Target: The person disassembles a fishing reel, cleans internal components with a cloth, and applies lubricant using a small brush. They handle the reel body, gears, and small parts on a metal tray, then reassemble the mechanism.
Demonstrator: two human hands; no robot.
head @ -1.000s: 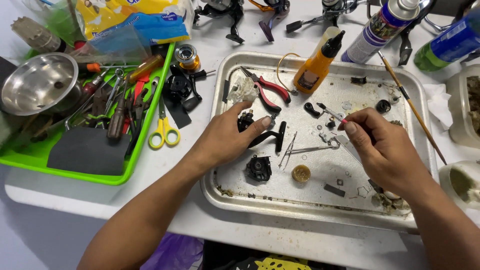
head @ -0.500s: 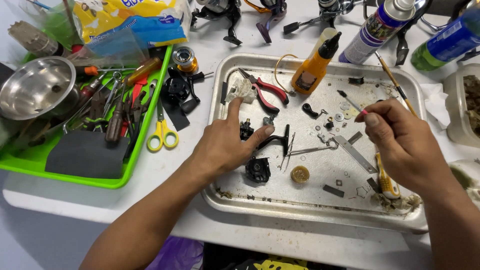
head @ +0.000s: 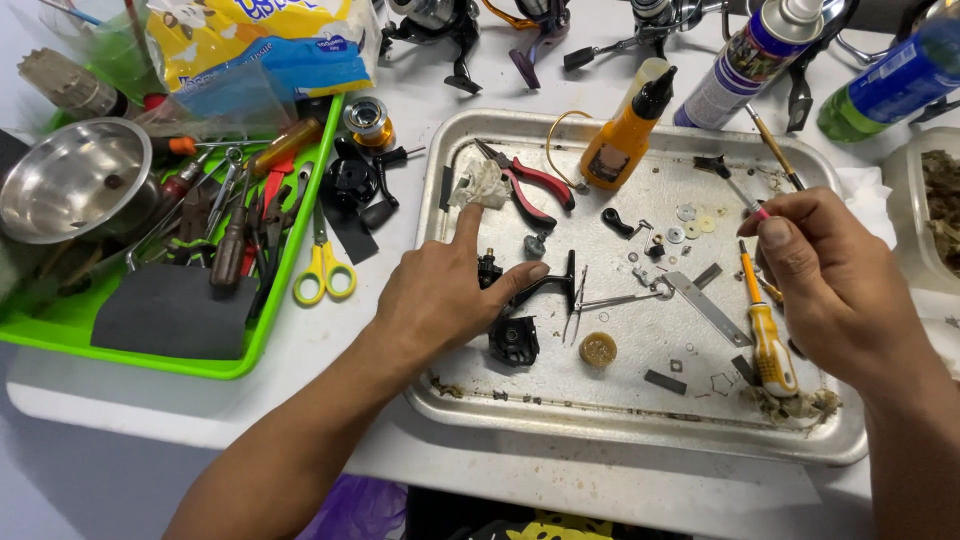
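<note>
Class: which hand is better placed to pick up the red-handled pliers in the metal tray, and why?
Left. The left hand rests in the tray with its forefinger close to the red-handled pliers. The right hand is farther away and already grips a thin tool.

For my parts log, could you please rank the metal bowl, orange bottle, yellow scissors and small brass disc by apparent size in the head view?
1. metal bowl
2. orange bottle
3. yellow scissors, looking close to the bottle, so unsure
4. small brass disc
</note>
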